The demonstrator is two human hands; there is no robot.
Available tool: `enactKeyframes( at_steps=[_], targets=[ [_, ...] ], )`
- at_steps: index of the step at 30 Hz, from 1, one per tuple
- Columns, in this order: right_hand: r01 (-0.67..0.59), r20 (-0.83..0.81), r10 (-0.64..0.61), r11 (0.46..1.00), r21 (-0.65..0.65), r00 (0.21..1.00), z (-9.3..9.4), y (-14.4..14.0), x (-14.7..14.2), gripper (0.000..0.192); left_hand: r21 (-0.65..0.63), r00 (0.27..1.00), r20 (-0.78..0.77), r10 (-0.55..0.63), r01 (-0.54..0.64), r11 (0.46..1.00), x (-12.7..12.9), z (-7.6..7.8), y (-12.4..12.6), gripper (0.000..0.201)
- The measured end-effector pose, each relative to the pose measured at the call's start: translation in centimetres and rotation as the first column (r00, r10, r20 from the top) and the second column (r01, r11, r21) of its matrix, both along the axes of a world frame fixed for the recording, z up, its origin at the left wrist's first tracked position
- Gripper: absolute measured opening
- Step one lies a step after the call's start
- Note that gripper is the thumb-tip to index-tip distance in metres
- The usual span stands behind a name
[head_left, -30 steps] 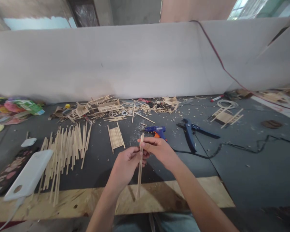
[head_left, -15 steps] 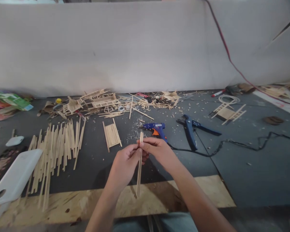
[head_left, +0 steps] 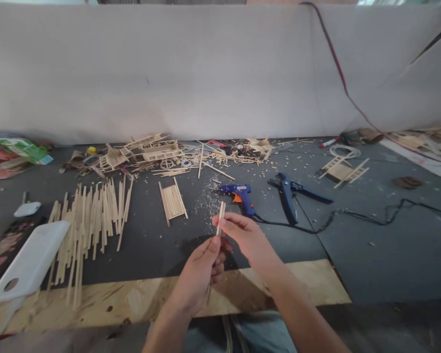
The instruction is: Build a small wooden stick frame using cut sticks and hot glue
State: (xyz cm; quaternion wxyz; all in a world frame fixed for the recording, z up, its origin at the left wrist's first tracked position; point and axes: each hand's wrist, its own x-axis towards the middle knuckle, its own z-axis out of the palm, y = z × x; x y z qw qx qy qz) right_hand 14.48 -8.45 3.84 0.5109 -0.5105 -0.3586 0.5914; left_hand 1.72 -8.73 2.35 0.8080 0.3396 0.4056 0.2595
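Both of my hands hold thin wooden sticks [head_left: 221, 214] upright in front of me. My right hand [head_left: 242, 237] pinches them near the top, and my left hand [head_left: 202, 272] grips them lower down. The sticks lean slightly right, and their lower part is hidden behind my left hand. Just beyond the hands lies a blue glue gun [head_left: 240, 195] with an orange trigger. A small flat panel of glued sticks [head_left: 173, 200] lies to the left of it on the dark mat.
A spread of loose sticks [head_left: 91, 220] lies at the left, beside a white phone-like slab [head_left: 27, 262]. Blue cutters [head_left: 288, 193], a black cord [head_left: 360, 215] and a small stick frame [head_left: 343, 170] lie at the right. Stick models and scraps [head_left: 150, 154] line the white wall. A plywood board [head_left: 106, 301] edges the mat.
My left hand has slid down the sticks towards me, while my right hand keeps its pinch near the top. The sticks now tilt a little to the right.
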Motion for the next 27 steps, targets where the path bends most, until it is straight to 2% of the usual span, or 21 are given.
enactKeyframes(
  at_steps=[2, 4, 6, 8, 10, 13, 15, 17, 19, 21, 25, 27],
  targets=[
    [0.015, 0.112, -0.019, 0.999, 0.037, 0.993, 0.3, -0.3, -0.2, 0.022, 0.159, 0.988, -0.143, 0.065, -0.042, 0.986, 0.3, -0.2, -0.4, 0.038],
    [0.003, 0.215, -0.02, 0.997, 0.08, 0.976, 0.6, -0.6, -0.2, 0.022, 0.309, 0.967, -0.226, 0.12, -0.045, 0.95, 0.5, -0.3, -0.8, 0.038],
    [-0.014, 0.263, -0.012, 0.995, 0.099, 0.965, 1.0, -0.9, -0.1, 0.024, 0.388, 0.96, -0.245, 0.137, -0.033, 0.921, 0.6, -0.2, -1.3, 0.037],
    [0.0, 0.243, -0.026, 0.994, 0.109, 0.97, 1.1, -1.0, 0.1, 0.023, 0.403, 0.964, -0.235, 0.126, -0.022, 0.915, 0.4, -0.1, -1.6, 0.036],
    [0.074, 0.17, -0.095, 0.989, 0.126, 0.981, 1.2, -1.0, 0.5, 0.022, 0.385, 0.969, -0.221, 0.106, -0.013, 0.923, 0.1, 0.0, -1.9, 0.035],
    [0.277, -0.006, -0.279, 0.95, 0.141, 0.96, 1.0, -1.1, 1.6, 0.021, 0.344, 0.974, -0.198, 0.112, -0.038, 0.938, -0.6, -0.2, -1.9, 0.032],
    [0.392, -0.121, -0.378, 0.911, 0.129, 0.918, 0.7, -1.3, 2.3, 0.018, 0.308, 0.973, -0.133, 0.188, -0.14, 0.941, -1.1, -0.2, -1.7, 0.027],
    [0.462, -0.201, -0.437, 0.882, 0.098, 0.877, 0.3, -1.7, 2.7, 0.015, 0.239, 0.949, -0.009, 0.315, -0.304, 0.922, -1.3, -0.2, -1.6, 0.023],
    [0.494, -0.257, -0.468, 0.868, 0.045, 0.846, -0.2, -2.3, 2.6, 0.013, 0.142, 0.891, 0.122, 0.437, -0.451, 0.881, -1.4, 0.0, -1.5, 0.022],
    [0.506, -0.295, -0.488, 0.863, -0.018, 0.821, -0.7, -3.1, 1.8, 0.013, 0.049, 0.832, 0.205, 0.515, -0.534, 0.844, -1.2, 0.1, -1.4, 0.021],
    [0.496, -0.326, -0.503, 0.861, -0.113, 0.8, -1.8, -4.8, -0.6, 0.012, -0.044, 0.755, 0.276, 0.595, -0.609, 0.792, -0.7, 0.4, -1.2, 0.021],
    [0.445, -0.327, -0.462, 0.886, -0.131, 0.824, -2.4, -5.7, -1.2, 0.012, -0.057, 0.742, 0.291, 0.604, -0.617, 0.785, -0.7, 0.3, -1.0, 0.022]
  ],
)
